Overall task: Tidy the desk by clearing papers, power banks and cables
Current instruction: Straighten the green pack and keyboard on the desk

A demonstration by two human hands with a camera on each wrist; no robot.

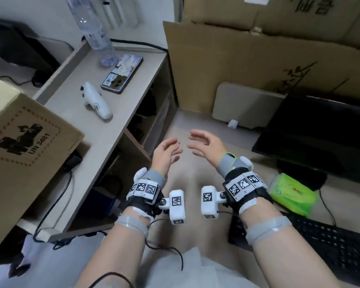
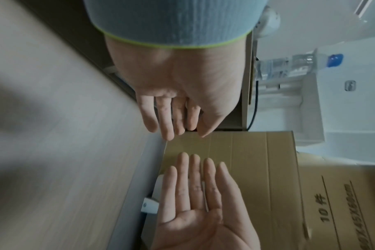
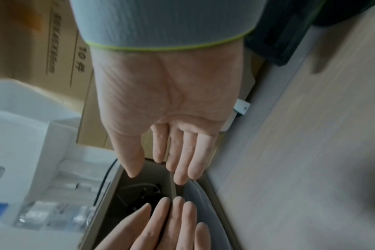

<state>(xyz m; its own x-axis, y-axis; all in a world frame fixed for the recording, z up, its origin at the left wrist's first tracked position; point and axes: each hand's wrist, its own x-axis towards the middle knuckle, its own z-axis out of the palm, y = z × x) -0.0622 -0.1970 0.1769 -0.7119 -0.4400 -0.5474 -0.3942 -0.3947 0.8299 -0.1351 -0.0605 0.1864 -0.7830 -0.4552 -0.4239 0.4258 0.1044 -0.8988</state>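
Both hands hover above the bare middle of the counter [image 1: 187, 183], palms turned toward each other and close together without touching. The left hand [image 1: 166, 154] has its fingers relaxed and lightly spread, holding nothing; the right hand [image 1: 206, 146] is the same, fingers extended and loose. In the left wrist view the 2 palms face one another in front of a cardboard box [image 2: 235, 160].

No papers or power banks are visible on the counter. One black cable [image 1: 50, 208] hangs over the near edge of the raised shelf [image 1: 112, 125] on the left, beside a brown carton [image 1: 25, 146] printed "UN 3481". Farther along that shelf lie a white handheld device [image 1: 97, 101], a phone [image 1: 122, 73] face down, and a clear water bottle [image 1: 92, 30] standing upright at the far end.

To the right sit a black monitor [image 1: 320, 129], a green tissue pack [image 1: 291, 194] and, nearer, a black keyboard [image 1: 320, 246]. A large flattened cardboard sheet [image 1: 247, 65] leans upright at the far side, with a beige pad [image 1: 245, 104] propped against it.
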